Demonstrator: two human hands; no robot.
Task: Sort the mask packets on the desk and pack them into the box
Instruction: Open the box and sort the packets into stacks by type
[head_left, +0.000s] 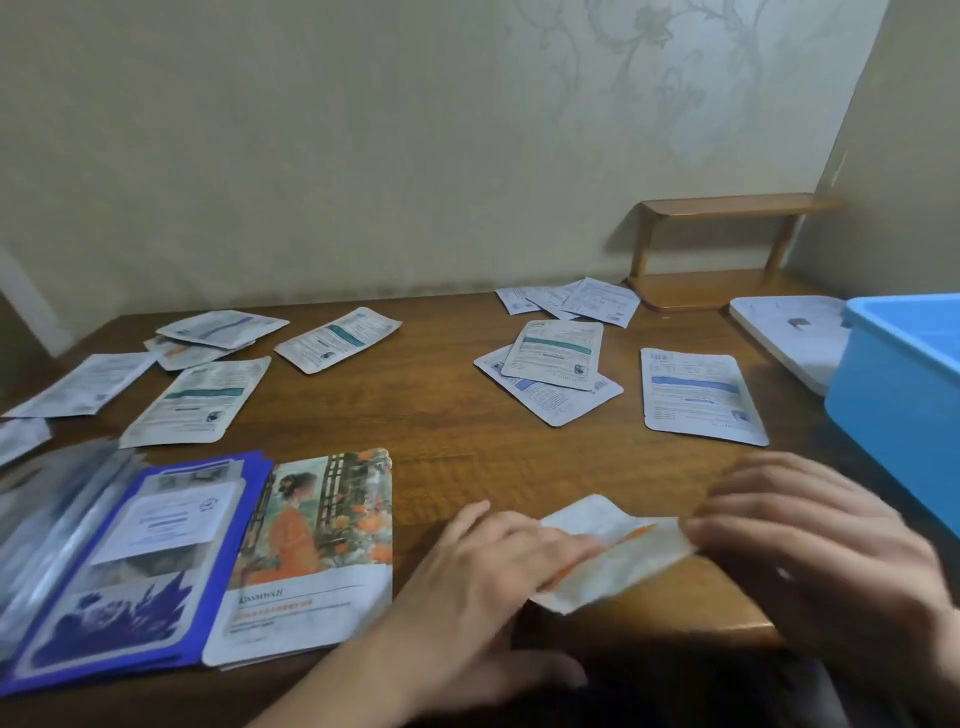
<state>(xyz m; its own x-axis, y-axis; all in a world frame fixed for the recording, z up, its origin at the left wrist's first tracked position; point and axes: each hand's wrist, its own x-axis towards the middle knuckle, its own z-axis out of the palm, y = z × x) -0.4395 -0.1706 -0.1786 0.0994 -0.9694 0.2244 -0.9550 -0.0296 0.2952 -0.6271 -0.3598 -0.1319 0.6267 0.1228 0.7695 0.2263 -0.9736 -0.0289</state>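
Note:
Both my hands hold one white mask packet with an orange stripe (618, 558) just above the desk's front edge. My left hand (498, 566) grips its left end and my right hand (810, 540) grips its right end; both are motion-blurred. Sorted piles lie front left: silver packets (57, 519), blue packets (140, 561) and packets with an orange-dressed figure (311, 556). Several white packets lie face down across the desk, such as a teal-striped one (195, 402), a pair (550, 374) and a blue-striped one (698, 397). The blue box (904, 395) stands at the right edge.
The brown wooden desk (441, 431) meets a pale wall behind. A small wooden shelf (722, 249) sits in the back right corner. A white flat lid-like thing (789, 332) lies behind the blue box. More white packets (571, 299) lie near the shelf.

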